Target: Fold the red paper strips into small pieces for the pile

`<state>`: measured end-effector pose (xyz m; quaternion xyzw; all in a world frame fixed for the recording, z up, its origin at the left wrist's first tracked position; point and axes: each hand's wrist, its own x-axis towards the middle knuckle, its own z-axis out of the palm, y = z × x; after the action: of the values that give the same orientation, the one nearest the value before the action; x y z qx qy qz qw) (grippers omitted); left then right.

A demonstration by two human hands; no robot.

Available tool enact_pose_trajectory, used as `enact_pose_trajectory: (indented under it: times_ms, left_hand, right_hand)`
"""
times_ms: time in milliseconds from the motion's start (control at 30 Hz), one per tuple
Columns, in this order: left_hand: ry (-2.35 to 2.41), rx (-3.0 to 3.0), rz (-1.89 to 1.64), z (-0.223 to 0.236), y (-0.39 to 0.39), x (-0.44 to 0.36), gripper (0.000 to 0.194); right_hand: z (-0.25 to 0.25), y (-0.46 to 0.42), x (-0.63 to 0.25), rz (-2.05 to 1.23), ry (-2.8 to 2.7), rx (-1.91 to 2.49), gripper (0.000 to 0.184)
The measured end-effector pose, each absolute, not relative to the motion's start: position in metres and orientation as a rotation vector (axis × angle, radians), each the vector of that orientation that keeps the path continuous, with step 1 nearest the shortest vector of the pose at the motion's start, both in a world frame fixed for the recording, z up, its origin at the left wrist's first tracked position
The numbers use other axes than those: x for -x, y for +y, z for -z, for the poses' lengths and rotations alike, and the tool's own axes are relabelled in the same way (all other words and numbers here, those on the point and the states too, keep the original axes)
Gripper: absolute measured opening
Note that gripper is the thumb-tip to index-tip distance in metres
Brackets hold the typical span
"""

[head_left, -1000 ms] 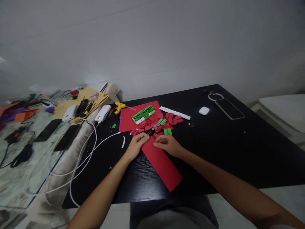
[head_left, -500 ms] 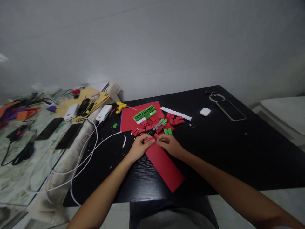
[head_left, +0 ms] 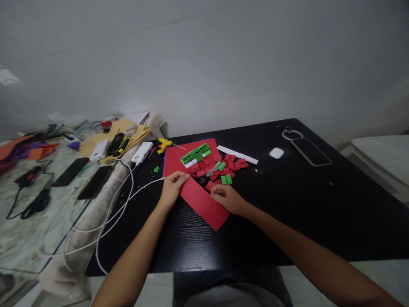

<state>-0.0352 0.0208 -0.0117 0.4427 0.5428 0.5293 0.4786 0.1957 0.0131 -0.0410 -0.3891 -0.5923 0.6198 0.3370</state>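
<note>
A long red paper strip (head_left: pixel 204 204) lies slantwise above the front of the black table. My left hand (head_left: pixel 172 187) pinches its upper left end between thumb and fingers. At the strip's right long edge is my right hand (head_left: pixel 228 199), its fingers curled and closed against that edge; the fingertips are partly hidden. Just beyond the hands, scissors (head_left: pixel 204 179) with dark handles lie among small folded red paper pieces (head_left: pixel 234 163) and a few folded green pieces (head_left: pixel 226 179). Behind them, a bundle of folded green paper (head_left: pixel 196 153) rests on a red sheet (head_left: pixel 174 160).
A yellow glue gun (head_left: pixel 164 145) and a white power bank (head_left: pixel 142 152) with cables (head_left: pixel 131 187) are at the left. A white paper strip (head_left: pixel 238 154) lies behind the pieces. Rightward are a white earbud case (head_left: pixel 276 153) and a phone (head_left: pixel 311 152). A cluttered table (head_left: pixel 64 204) adjoins.
My left hand has moved left with the strip's upper end, and the strip now lies flatter across. Its lower end has shifted up and left. My right hand has moved slightly down and stays at the edge.
</note>
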Motion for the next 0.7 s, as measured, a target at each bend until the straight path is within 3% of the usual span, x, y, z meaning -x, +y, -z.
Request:
enact_pose_trajectory:
  times_ms: [367, 700]
  left_hand:
    - [1.432, -0.795, -1.581, 0.002, 0.040, 0.078, 0.029]
    - [1.306, -0.873, -1.290, 0.005, 0.029, 0.057, 0.036]
  right_hand:
    - [0.047, 0.012, -0.192, -1.760, -1.489, 0.980, 0.011]
    - [0.036, 0.012, -0.199, -1.735, -1.457, 0.899, 0.021]
